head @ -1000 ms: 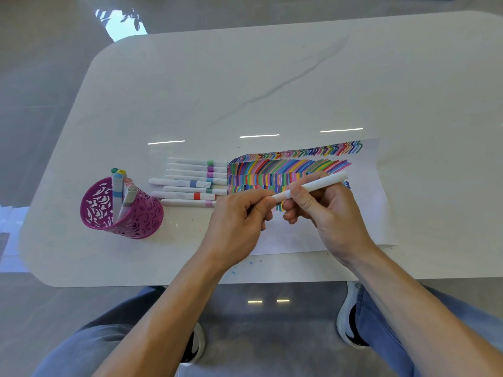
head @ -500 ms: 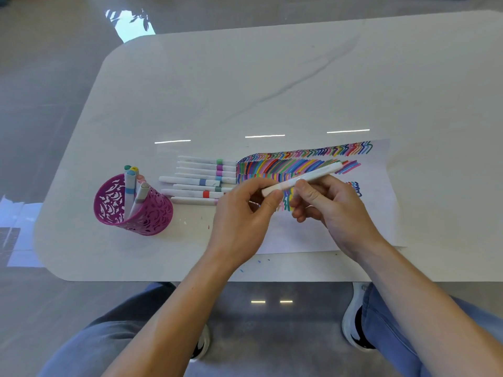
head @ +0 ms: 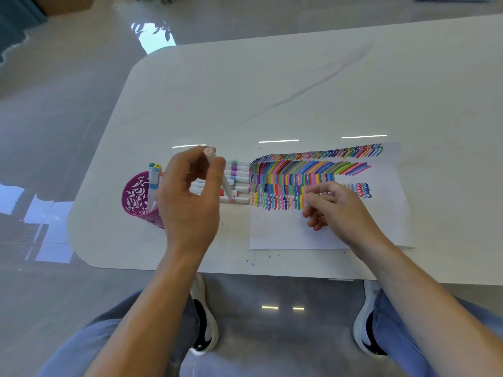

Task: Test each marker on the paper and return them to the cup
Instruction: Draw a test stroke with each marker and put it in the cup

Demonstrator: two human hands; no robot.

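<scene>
Marker point(head: 217, 170) pinched in my left hand point(head: 190, 197), tilted above the magenta cup point(head: 136, 198); right hand point(head: 337, 208) loosely curled on the paper point(head: 285, 232), whether it grips anything I can't tell.

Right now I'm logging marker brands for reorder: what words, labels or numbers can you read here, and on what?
None can be read.
Markers on the table: only colour bands show, any print too small.
Marker in the left hand: blurred.
Cup: cut-out pattern, no text.
Paper: colour strokes only, no writing.
</scene>
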